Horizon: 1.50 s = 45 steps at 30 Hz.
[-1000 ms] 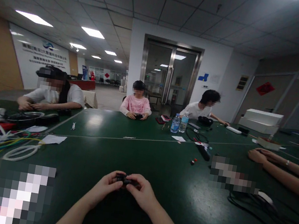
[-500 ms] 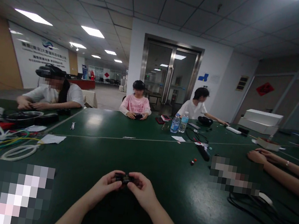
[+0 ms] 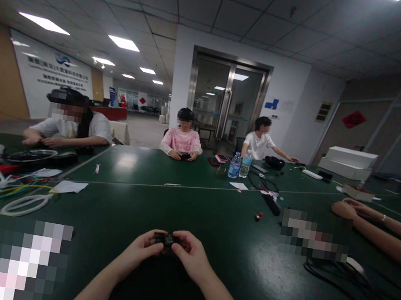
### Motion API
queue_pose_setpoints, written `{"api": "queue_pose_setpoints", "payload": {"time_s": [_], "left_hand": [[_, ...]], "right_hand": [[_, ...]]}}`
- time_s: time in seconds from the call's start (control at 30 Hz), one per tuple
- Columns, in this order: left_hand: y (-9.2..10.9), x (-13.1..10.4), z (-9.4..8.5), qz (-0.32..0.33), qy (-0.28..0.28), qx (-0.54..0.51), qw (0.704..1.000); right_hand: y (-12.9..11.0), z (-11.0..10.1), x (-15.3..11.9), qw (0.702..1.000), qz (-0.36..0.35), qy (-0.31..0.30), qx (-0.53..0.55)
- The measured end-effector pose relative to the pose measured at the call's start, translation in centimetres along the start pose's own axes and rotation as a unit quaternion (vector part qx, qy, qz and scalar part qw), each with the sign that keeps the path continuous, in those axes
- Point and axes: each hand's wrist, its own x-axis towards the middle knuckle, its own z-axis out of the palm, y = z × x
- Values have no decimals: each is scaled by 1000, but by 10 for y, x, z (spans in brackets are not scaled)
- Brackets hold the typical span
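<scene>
Between my two hands is a small dark object (image 3: 169,240), blackish with a greenish middle, too small and dim to name. My left hand (image 3: 143,249) grips its left end, thumb in front and fingers curled behind. At the other end, the thumb and fingers of my right hand (image 3: 188,254) close round it. Both hands are just above or resting on the green table (image 3: 190,210); which of the two I cannot tell. My fingers partly hide the object's ends.
Cables and a white coil (image 3: 26,204) lie at the left. Two water bottles (image 3: 234,166) stand beyond, near a black power strip (image 3: 271,203). Another person's forearms (image 3: 387,227) rest at the right. Black cables (image 3: 353,293) run below them. Several people sit across the table.
My hands keep their hold on the dark object with hardly any movement. The person at the back right has shifted, arm stretched out over the table. The view moved very slightly.
</scene>
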Motion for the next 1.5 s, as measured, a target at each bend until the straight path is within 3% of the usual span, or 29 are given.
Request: {"api": "queue_pose_setpoints", "payload": {"time_s": [0.73,1.13,1.5], "left_hand": [[2,-3,2,13,1,12,1000],[1,-2,1,0,6,0,1000],[3,-3,2,0,3,12,1000]], "right_hand": [[-5,-1,-3,999,17,-19,-29],[4,1,2,999,5,-12,-31],[-11,0,-5,999,2,-29,-31]]}}
